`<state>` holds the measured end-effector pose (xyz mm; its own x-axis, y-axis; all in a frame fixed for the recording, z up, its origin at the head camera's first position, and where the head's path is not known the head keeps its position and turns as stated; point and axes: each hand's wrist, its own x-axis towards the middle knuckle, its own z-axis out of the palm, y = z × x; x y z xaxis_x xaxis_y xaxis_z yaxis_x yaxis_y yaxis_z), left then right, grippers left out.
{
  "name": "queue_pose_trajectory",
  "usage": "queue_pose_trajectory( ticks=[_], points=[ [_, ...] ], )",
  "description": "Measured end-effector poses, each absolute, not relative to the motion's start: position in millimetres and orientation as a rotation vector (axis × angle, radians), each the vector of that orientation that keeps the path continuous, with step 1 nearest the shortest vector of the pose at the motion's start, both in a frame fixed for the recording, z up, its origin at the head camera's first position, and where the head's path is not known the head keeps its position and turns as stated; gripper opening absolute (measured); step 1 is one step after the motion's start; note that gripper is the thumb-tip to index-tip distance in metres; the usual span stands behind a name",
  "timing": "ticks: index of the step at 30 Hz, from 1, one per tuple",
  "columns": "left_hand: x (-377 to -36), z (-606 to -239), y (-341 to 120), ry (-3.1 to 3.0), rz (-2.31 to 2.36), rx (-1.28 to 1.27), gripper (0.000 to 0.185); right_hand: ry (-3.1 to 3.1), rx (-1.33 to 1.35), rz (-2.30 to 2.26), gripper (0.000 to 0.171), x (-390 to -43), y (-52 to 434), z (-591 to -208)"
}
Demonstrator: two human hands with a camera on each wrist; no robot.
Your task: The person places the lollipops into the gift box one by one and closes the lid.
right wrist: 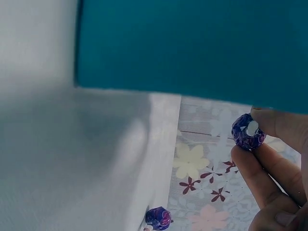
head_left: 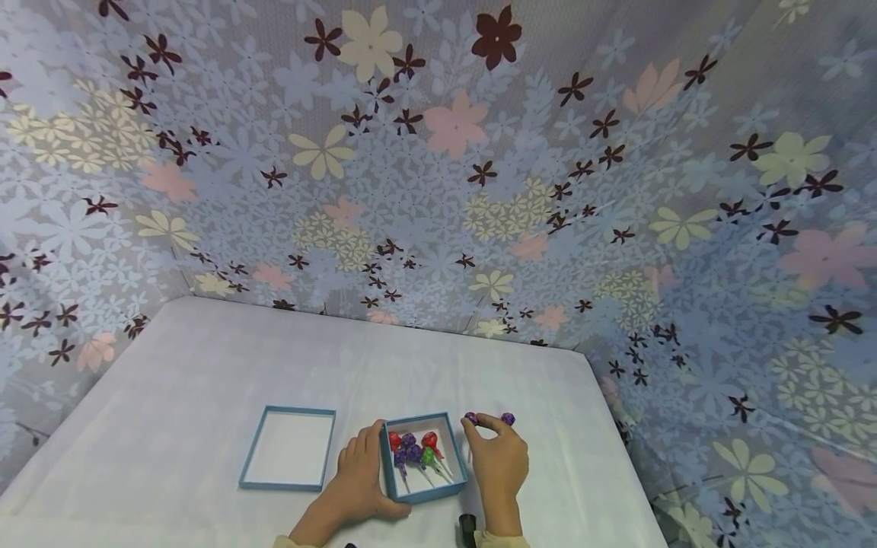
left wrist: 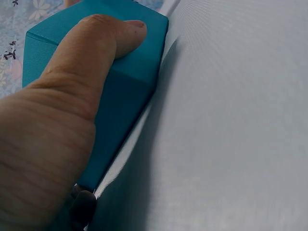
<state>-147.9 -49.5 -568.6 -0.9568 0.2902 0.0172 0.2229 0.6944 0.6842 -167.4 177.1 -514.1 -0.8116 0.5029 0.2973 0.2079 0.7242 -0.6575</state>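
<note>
A teal box sits on the white table and holds several lollipops in red, purple and green. My left hand grips the box's left wall, thumb lying over the teal box near its corner. My right hand is just right of the box and pinches a purple lollipop between thumb and fingers; the right wrist view shows that purple lollipop at my fingertips below the teal box wall. Another purple lollipop lies on the table beside it.
The box's teal lid lies upturned to the left. The white table is walled by flowered cloth at back and sides. The loose purple lollipop shows near the table edge.
</note>
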Motion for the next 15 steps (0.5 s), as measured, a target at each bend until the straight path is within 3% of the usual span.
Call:
queue_pose_trajectory(
  ticks=[15],
  points=[
    [-149,-573,-50,2.817,1.13,0.435,0.149,-2.451,-0.501,0.835,0.026,-159,164,-503]
  ],
)
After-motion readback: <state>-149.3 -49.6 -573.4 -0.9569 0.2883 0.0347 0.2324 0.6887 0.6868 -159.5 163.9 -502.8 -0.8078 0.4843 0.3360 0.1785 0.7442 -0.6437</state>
